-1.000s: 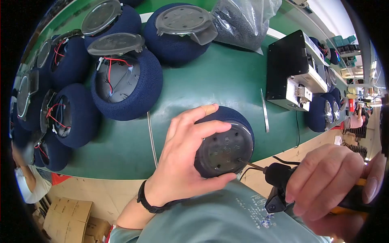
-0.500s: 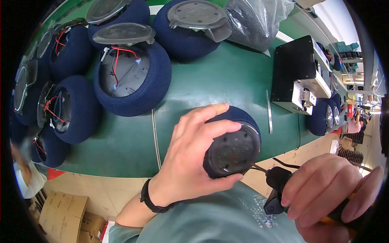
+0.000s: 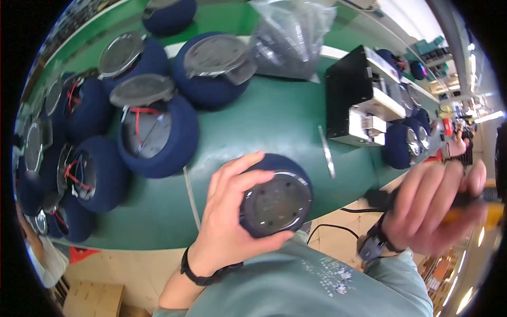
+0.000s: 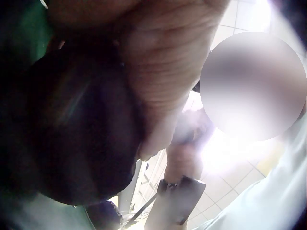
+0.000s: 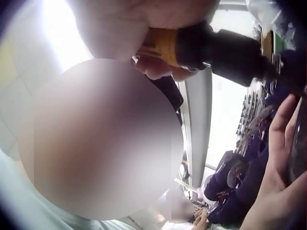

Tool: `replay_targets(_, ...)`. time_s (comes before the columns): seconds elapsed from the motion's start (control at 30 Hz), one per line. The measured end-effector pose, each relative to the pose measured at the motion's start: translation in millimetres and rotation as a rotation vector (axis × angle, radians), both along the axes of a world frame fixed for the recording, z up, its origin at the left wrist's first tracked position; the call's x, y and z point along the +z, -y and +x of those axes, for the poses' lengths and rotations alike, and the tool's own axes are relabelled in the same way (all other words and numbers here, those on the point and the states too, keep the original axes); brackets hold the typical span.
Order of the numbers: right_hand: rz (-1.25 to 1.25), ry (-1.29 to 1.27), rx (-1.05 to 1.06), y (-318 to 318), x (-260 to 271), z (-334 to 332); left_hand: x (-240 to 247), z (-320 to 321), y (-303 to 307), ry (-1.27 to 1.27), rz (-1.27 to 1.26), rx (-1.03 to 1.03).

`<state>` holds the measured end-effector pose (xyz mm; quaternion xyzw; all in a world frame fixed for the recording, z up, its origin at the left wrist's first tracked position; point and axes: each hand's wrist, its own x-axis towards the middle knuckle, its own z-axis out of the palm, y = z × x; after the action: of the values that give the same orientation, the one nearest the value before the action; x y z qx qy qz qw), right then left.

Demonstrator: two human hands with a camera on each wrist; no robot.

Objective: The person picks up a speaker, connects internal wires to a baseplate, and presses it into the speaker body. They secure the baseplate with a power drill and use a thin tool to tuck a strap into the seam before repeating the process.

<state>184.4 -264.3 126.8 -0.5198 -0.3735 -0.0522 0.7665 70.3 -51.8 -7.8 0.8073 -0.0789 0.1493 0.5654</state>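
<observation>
Left fingers (image 3: 244,181) gripping rounded fabric body (image 3: 288,164), glossy disc (image 3: 280,205), yellow-black tool (image 5: 192,49)

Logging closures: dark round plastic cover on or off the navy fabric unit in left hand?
On: in the head view, cover lies flat across the unit, hiding its inside.

R hand (image 5: 124,24), up top, grips a yellow/blk power screwdriver (image 5: 228,55), fingers round the yellow part; nose points to R edge, tip too dark to make out. L hand (image 5: 273,172), far R, touches a dark round thing (image 5: 300,148), mostly cut off. Behind L hand: dk blue round cases (image 5: 252,175) w/ some red wires (image 5: 222,195). Clear plastic bag (image 5: 271,17) nr top R corner. Bright light (image 5: 62,28) upper L; grey beam (image 5: 197,129) approx vert, R of ctr. Pale shirt (image 5: 53,215) btm L.
</observation>
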Motion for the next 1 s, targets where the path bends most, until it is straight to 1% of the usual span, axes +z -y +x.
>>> replay_targets(0.03, -0.035, 0.016, -0.087, 35.4, 6.6, 15.6, -0.9, -0.3, 1.3, -0.025, -0.009, 0.005)
replay_targets(0.07, -0.173, 0.135, -0.264, 66.5, 4.9, 36.4, -2.9, -0.9, 2.1, -0.053, -0.015, 0.009)
replay_targets(0.1, -0.106, 0.081, -0.460, 73.1, 2.7, 55.3, -11.6, -0.9, 3.3, -0.049, -0.053, -0.011)
replay_targets(0.13, -0.072, 0.110, -0.528, 76.0, -4.8, 75.6, -13.1, -1.8, 5.0, -0.039, -0.052, -0.030)
replay_targets(0.17, -0.064, 0.071, -0.561, 76.8, -9.1, 88.8, -14.3, -2.9, 6.3, -0.040, -0.069, -0.011)
replay_targets(0.27, -0.070, 0.008, -0.494, 82.0, -23.9, 108.0, -16.0, -3.7, 7.8, -0.046, -0.103, 0.009)
replay_targets(0.4, -0.078, 0.015, -0.446, 77.5, -29.1, 102.2, -13.4, -2.9, 10.7, -0.050, -0.173, 0.033)
replay_targets(0.47, -0.108, 0.021, -0.454, 71.8, -29.5, 98.9, -15.3, -3.8, 7.8, 0.007, -0.086, 0.019)
replay_targets(0.57, -0.104, 0.026, -0.451, 69.4, -30.5, 96.4, -20.4, -2.1, 7.0, 0.066, -0.086, 0.001)
replay_targets(0.63, -0.106, 0.029, -0.435, 64.9, -29.7, 95.3, -16.0, -1.0, 6.8, 0.053, -0.071, -0.004)
replay_targets(0.7, -0.145, 0.038, -0.469, 59.8, -29.6, 94.1, -12.5, -2.6, 3.9, 0.027, -0.048, 0.009)
replay_targets(0.77, -0.213, 0.037, -0.456, 55.4, -27.4, 98.4, -11.2, -1.5, -0.4, 0.054, 0.094, -0.036)
replay_targets(0.8, -0.244, 0.029, -0.463, 52.9, -24.9, 99.8, -10.5, -0.8, -1.3, 0.046, 0.098, -0.024)
replay_targets(0.83, -0.333, -0.003, -0.517, 51.3, -21.1, 99.8, -10.2, 0.0, -1.2, 0.052, 0.093, -0.035)
replay_targets(0.87, -0.337, -0.005, -0.502, 48.1, -19.8, 95.6, -10.7, -0.7, -0.8, 0.058, 0.085, -0.045)
replay_targets(0.93, -0.202, -0.205, -0.319, 43.6, -17.8, 77.1, -12.4, -2.3, -0.5, 0.023, 0.058, -0.027)
replay_targets(0.97, -0.239, -0.112, -0.222, 42.6, -13.2, 63.9, -10.4, -1.4, -0.6, 0.030, 0.073, -0.027)
replay_targets(1.0, -0.120, -0.132, -0.118, 31.9, -6.7, 43.8, -8.0, -1.0, -0.4, 0.035, 0.090, -0.033)
